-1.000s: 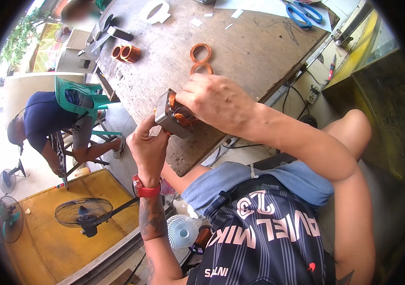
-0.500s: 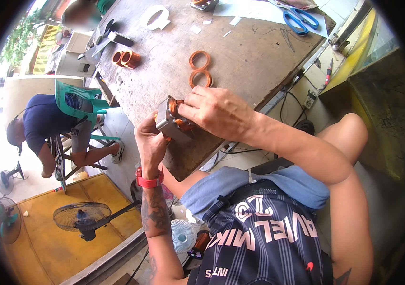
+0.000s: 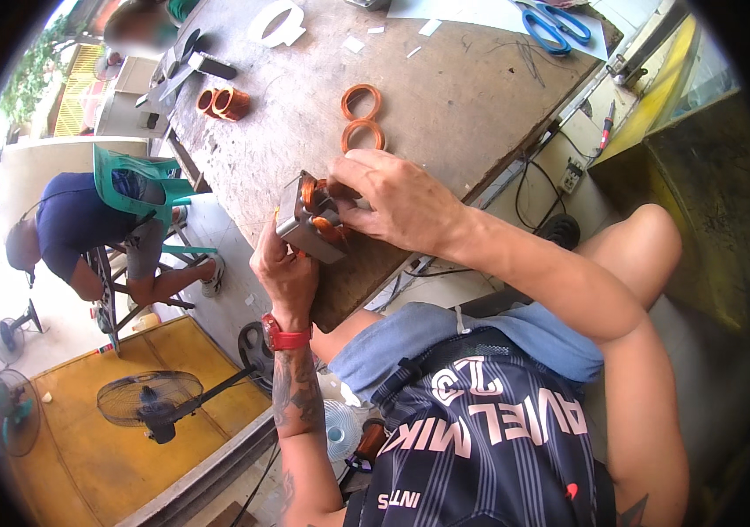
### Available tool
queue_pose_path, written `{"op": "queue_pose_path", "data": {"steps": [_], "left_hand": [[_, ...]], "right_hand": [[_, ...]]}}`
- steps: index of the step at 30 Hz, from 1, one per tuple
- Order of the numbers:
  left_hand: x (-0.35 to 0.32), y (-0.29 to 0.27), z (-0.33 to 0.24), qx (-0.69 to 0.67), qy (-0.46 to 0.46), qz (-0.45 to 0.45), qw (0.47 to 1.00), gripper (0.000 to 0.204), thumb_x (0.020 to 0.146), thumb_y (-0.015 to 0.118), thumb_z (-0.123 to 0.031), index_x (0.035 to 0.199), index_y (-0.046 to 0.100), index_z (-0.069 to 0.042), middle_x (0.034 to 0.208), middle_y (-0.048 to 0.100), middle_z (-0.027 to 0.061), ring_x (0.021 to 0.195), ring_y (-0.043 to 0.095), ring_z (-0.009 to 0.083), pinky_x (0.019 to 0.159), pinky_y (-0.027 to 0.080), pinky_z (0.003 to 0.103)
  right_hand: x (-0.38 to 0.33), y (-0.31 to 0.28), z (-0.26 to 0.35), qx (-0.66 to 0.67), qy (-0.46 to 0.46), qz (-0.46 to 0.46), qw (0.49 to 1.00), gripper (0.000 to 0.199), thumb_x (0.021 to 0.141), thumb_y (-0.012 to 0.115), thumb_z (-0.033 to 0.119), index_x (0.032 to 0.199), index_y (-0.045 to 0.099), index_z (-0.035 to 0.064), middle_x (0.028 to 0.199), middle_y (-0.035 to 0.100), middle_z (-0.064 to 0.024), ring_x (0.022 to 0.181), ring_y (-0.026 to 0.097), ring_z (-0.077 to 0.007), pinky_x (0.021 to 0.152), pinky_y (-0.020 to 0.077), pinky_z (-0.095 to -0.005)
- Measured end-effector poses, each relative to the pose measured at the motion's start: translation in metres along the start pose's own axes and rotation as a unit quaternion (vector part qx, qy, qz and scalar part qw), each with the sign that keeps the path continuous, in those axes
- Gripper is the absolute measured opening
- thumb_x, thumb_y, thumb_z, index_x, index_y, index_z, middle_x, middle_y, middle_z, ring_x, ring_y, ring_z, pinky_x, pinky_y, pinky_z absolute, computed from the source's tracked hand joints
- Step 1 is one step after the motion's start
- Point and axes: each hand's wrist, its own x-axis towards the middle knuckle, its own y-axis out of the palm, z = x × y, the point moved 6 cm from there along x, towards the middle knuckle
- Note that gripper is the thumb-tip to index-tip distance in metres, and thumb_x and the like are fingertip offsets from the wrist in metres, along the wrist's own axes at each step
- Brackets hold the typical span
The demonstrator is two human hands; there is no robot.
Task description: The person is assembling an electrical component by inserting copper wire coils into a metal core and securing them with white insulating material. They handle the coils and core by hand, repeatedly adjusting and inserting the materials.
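My left hand [image 3: 287,279] grips a square grey motor stator [image 3: 304,239] from below and the side, holding it tilted above the near edge of the table. Copper coils [image 3: 329,228] sit inside the stator's open face. My right hand [image 3: 403,200] is closed in a pinch at that face, fingertips beside the windings; whatever lies between them is hidden. Just beyond the right hand, two flat copper wire rings [image 3: 362,133] lie side by side on the wooden table [image 3: 291,132]. Farther left rest thicker copper coils [image 3: 232,104].
Blue-handled scissors [image 3: 547,33] lie on white paper at the far right of the table. A white ring-shaped piece [image 3: 262,28], paper scraps and a dark fan blade [image 3: 183,68] are at the back. Left, a person sits on a green chair [image 3: 133,183]; a standing fan [image 3: 151,397] is nearer.
Both hands and the stator have shifted slightly; the stator's coil side shows more. My right fingertips have moved a little away from the upper coil. My view has shifted slightly.
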Motion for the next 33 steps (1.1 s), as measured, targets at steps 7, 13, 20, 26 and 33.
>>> {"op": "queue_pose_path", "data": {"steps": [7, 13, 20, 26, 33], "left_hand": [[0.007, 0.009, 0.019, -0.389, -0.154, 0.102, 0.902, 0.036, 0.100, 0.071, -0.005, 0.135, 0.069, 0.005, 0.110, 0.079, 0.0045, 0.095, 0.071, 0.0099, 0.082, 0.057, 0.026], [0.009, 0.013, 0.013, -0.421, -0.125, 0.095, 0.893, 0.034, 0.102, 0.074, -0.010, 0.133, 0.071, 0.005, 0.115, 0.078, 0.0051, 0.099, 0.070, 0.0086, 0.088, 0.056, 0.024], [0.006, 0.003, 0.010, -0.402, -0.156, 0.060, 0.900, 0.024, 0.106, 0.064, -0.006, 0.123, 0.073, 0.008, 0.139, 0.071, 0.0154, 0.123, 0.067, 0.0163, 0.099, 0.054, 0.028], [-0.030, -0.048, 0.005, -0.389, -0.139, -0.135, 0.900, 0.032, 0.106, 0.062, 0.001, 0.138, 0.061, 0.002, 0.142, 0.067, 0.0180, 0.130, 0.067, 0.0254, 0.111, 0.052, 0.036], [-0.104, -0.061, -0.028, -0.318, -0.164, -0.181, 0.916, 0.031, 0.101, 0.067, 0.006, 0.131, 0.063, 0.001, 0.128, 0.070, 0.0131, 0.117, 0.069, 0.0214, 0.107, 0.054, 0.036]], "right_hand": [[0.000, 0.000, -0.005, 0.071, 0.073, -0.012, 0.995, 0.019, 0.093, 0.074, 0.011, 0.102, 0.062, -0.0011, 0.095, 0.071, -0.0199, 0.088, 0.073, -0.0380, 0.078, 0.0588, -0.0462], [0.005, 0.011, -0.011, 0.072, 0.167, 0.024, 0.983, 0.021, 0.095, 0.073, 0.016, 0.101, 0.063, -0.0017, 0.093, 0.070, -0.0203, 0.081, 0.070, -0.0339, 0.075, 0.0581, -0.0425], [0.025, -0.055, -0.035, -0.152, 0.105, 0.003, 0.983, 0.029, 0.104, 0.069, 0.030, 0.114, 0.075, 0.0026, 0.108, 0.069, -0.0205, 0.097, 0.071, -0.0346, 0.086, 0.0589, -0.0445], [0.063, -0.103, -0.098, -0.488, 0.084, 0.016, 0.869, 0.043, 0.106, 0.065, 0.042, 0.120, 0.076, 0.0031, 0.117, 0.070, -0.0172, 0.113, 0.066, -0.0316, 0.102, 0.0554, -0.0460], [-0.022, -0.101, -0.028, -0.350, -0.094, 0.128, 0.923, 0.043, 0.099, 0.075, 0.039, 0.124, 0.074, 0.0045, 0.129, 0.068, -0.0150, 0.129, 0.062, -0.0315, 0.107, 0.0547, -0.0437]]}}
